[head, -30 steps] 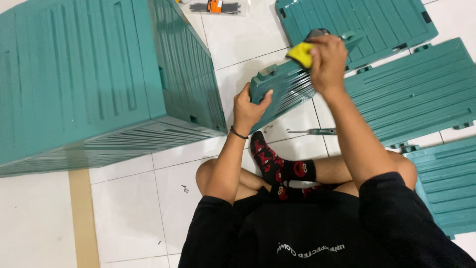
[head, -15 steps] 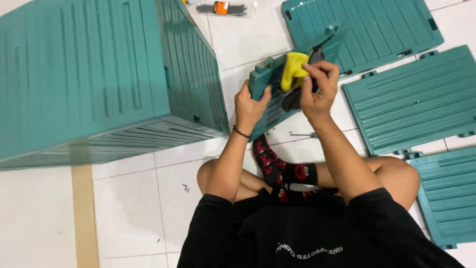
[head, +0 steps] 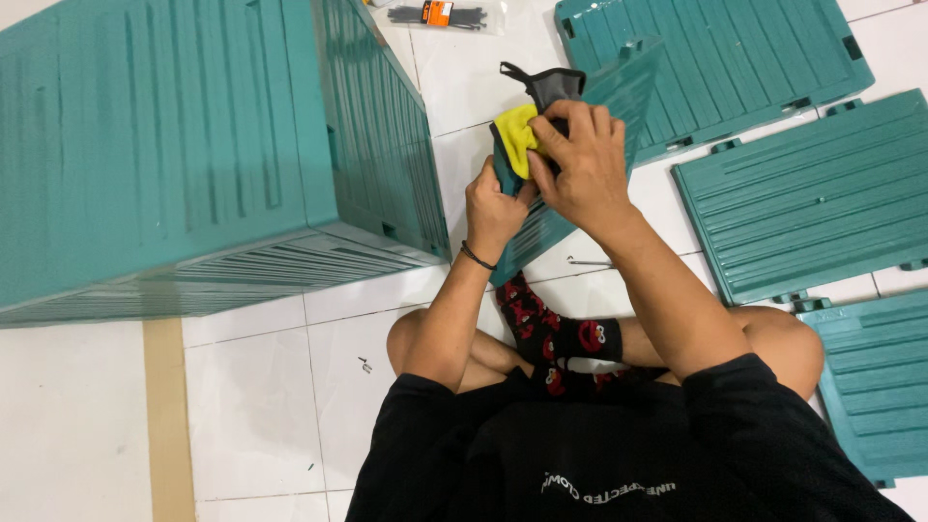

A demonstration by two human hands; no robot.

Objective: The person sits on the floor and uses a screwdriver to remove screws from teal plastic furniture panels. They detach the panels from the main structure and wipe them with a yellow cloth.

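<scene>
Teal plastic fills our head view — our left hand [head: 495, 208] clenches the lower edge of the tilted ribbed panel [head: 619, 92] to steady it over the white tiled floor [head: 251, 396], while our right hand [head: 580, 159] presses a yellow-and-grey cloth [head: 519, 135] against it, fingers closed on the fabric.

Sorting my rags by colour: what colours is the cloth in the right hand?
Yellow and dark grey cloth, pressed by the right hand on the teal panel; head view.

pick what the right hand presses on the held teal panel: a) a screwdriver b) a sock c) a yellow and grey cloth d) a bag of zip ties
c, the right hand presses a yellow and grey cloth against the teal panel that the left hand steadies.
</scene>
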